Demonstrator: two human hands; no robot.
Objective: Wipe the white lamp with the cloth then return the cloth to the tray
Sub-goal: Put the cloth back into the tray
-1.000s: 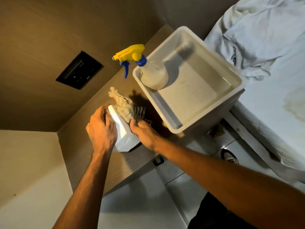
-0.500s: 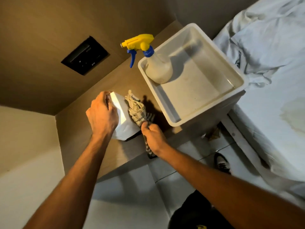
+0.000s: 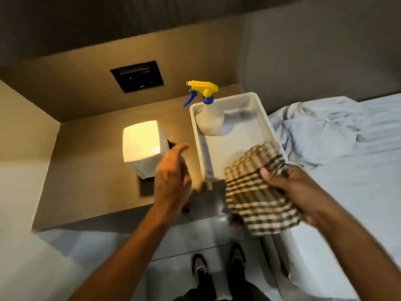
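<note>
The right hand (image 3: 290, 187), at centre right of the frame, is closed around one edge of the brown-and-cream checked cloth (image 3: 258, 192), thumb on top and fingers hidden beneath; the cloth hangs in loose folds, its upper part overlapping the near right corner of the white rectangular plastic tray (image 3: 263, 115), its lower part drooping past the near rim toward the bottom of the frame; whether any of it already touches the tray floor cannot be told. The tray's long axis runs from lower centre toward upper right, and its open floor lies just up and left of the right hand, which is plainly the nearer hand to it; the white spray bottle with yellow-and-blue trigger (image 3: 208, 118) stands in the far left corner, well apart from the cloth. The left hand (image 3: 172, 177), mid-frame, is loosely open and holds nothing, forefinger extended, blurred, just beside the glowing white square-shaded lamp (image 3: 142, 141) on the wooden bedside shelf (image 3: 86, 170). Judging from this, wiping looks finished; the drop needs only a short carry up-left, clear of the bottle.
</note>
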